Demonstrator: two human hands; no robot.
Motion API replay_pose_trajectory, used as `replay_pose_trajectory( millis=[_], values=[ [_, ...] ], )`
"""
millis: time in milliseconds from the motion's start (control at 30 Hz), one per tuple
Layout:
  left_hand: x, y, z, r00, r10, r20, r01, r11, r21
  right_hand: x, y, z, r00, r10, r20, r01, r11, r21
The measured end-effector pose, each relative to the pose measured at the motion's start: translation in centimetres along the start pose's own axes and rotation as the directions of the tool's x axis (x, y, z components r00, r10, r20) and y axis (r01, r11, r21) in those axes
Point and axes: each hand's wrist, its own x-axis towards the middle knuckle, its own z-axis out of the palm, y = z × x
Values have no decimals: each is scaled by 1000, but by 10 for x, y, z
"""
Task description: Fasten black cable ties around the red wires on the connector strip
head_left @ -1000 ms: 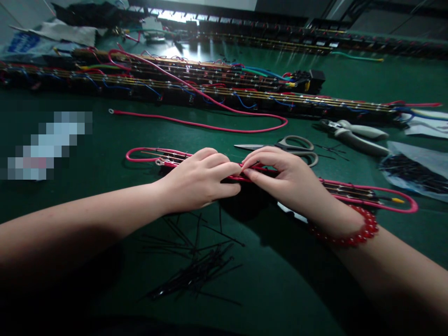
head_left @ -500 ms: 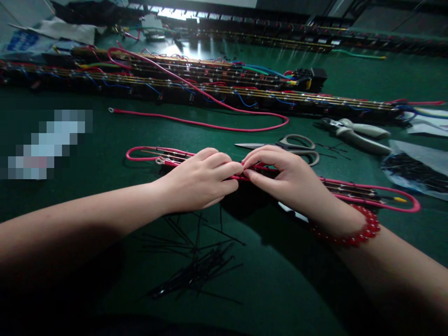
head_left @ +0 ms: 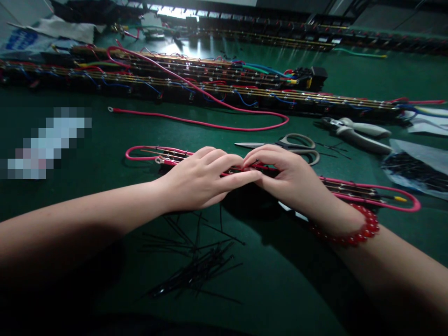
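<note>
A dark strip assembly [head_left: 357, 190] lies across the green table, with a red cable [head_left: 415, 204] looped at both its ends and black ties around it. Over its middle, my left hand [head_left: 206, 179] is closed, one finger reaching across to my right hand's fingertips. My right hand [head_left: 289, 175] pinches at the red cable beside it, a red bead bracelet on its wrist. What exactly either hand grips is hidden between the fingers. A ring terminal [head_left: 159, 160] shows left of my left hand.
Scissors [head_left: 297, 143] lie just behind my right hand, pliers [head_left: 360, 133] farther right beside a bag of black ties [head_left: 416, 170]. Loose black ties [head_left: 196, 273] are scattered in front. Long wired strips [head_left: 210, 88] and a loose red cable [head_left: 210, 125] lie behind.
My left hand's lower finger has stretched out to the right, toward the fingertips of my right hand. My right hand has barely moved.
</note>
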Motion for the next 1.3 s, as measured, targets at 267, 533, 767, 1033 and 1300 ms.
replay_pose_trajectory(
  millis=[267, 533, 767, 1033, 1300],
  values=[
    [2, 3, 0, 997, -67, 49, 68, 998, -11, -2, -1, 5, 999, -47, -16, 46, 997, -64],
    [2, 2, -1, 997, -55, 48, 56, 998, -31, -2, 0, 4, 998, -49, -26, 48, 998, -50],
    [1, 0, 0, 999, -34, 22, 35, 998, -47, -1, -4, 1, 998, 1, -57, -1, 1000, 5],
    [1, -1, 1, 999, -33, -1, 33, 998, -53, -1, -4, 1, 996, 55, -69, -52, 997, 49],
    [0, -4, 2, 999, 25, -22, -25, 999, -23, -3, -5, 1, 983, 164, -80, -158, 984, 81]
  ],
)
